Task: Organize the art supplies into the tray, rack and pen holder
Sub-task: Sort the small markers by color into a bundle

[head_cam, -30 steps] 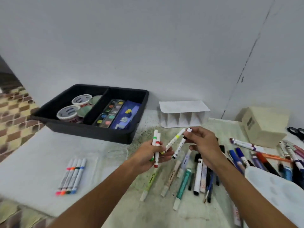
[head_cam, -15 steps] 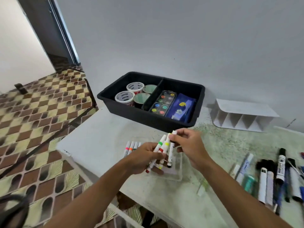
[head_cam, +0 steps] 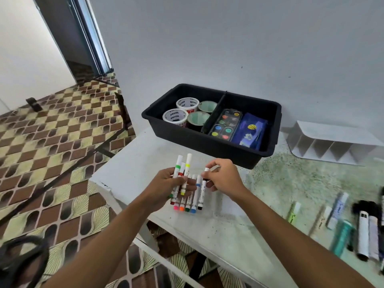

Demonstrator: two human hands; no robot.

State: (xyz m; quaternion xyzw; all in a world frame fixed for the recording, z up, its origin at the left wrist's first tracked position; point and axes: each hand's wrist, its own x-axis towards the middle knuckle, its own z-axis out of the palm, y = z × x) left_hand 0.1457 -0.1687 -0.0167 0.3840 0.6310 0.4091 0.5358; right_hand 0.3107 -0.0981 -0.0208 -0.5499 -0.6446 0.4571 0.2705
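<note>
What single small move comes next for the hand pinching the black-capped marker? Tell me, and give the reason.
Probably lower the black-capped marker flat beside the blue one at the right end of the marker row and let go. The right hand pinches its top end just above the table, in line with that row, while the left hand holds three more markers waiting.

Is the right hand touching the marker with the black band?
Touching. The head view shows the right hand pinching the white top of the black-banded marker between thumb and fingertips.
</note>
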